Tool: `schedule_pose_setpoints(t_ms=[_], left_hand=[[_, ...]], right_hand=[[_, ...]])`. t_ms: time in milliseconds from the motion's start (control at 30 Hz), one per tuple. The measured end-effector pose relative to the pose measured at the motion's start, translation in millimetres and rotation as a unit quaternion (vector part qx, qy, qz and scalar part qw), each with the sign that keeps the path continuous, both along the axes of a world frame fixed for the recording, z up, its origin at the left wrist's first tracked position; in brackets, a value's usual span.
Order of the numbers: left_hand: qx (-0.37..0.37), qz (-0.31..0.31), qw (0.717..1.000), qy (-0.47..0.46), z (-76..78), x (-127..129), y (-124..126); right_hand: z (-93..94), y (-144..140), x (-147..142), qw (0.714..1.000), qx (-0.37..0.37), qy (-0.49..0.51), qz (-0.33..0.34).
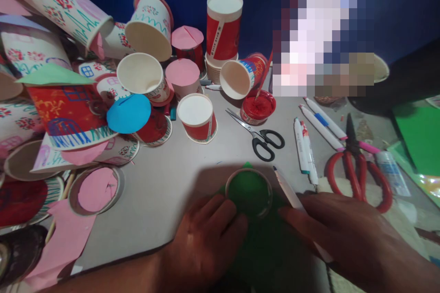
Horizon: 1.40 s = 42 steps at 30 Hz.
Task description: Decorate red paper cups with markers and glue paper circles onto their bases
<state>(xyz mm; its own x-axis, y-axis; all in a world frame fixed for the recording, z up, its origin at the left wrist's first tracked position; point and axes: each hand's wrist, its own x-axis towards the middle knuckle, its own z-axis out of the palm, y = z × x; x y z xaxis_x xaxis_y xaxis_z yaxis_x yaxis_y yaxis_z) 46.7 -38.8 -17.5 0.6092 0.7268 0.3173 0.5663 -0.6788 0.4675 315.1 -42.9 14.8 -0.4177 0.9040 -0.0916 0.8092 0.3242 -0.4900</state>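
Observation:
A round ring, like a cup rim (249, 191), lies on a sheet of green paper (271, 247) at the near edge of the table. My left hand (206, 240) rests on the paper with its fingertips against the ring's left side. My right hand (340, 233) holds a white marker (287, 188) whose tip points up past the ring's right side.
Many decorated paper cups (144, 73) with pink and blue paper discs pile up at the left and back. Black scissors (261, 139), a red paint pot (257, 107), white markers (304, 151), red scissors (357, 169) and green sheets (421, 135) lie to the right.

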Motion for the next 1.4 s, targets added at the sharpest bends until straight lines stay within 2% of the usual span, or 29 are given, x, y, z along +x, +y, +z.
schedule_pose_setpoints(t_ms=[300,500,633,767,1133,1400], left_hand=[[-0.008,-0.014,1.0,0.017,1.8,-2.0,-1.1],[0.0,-0.017,0.999,0.039,1.2,-1.8,-2.9],[-0.001,-0.021,0.998,0.063,3.2,-3.0,-3.9],[0.012,-0.029,0.996,0.081,3.3,-3.6,-6.0],[0.081,-0.022,0.992,0.096,-6.0,-0.1,-9.6],[0.127,0.009,0.991,-0.041,-6.0,6.8,-19.9]], right_hand=[[-4.9,-1.9,1.9,0.998,0.031,-0.042,0.026],[-7.4,-0.8,6.2,0.984,0.107,-0.082,0.115],[-7.1,-0.1,6.8,0.971,0.152,-0.074,0.166],[-12.0,-2.8,8.8,0.969,0.175,-0.06,0.162],[-12.1,0.4,6.1,0.97,0.165,-0.055,0.171],[-11.7,0.4,9.1,0.969,0.162,-0.05,0.177]])
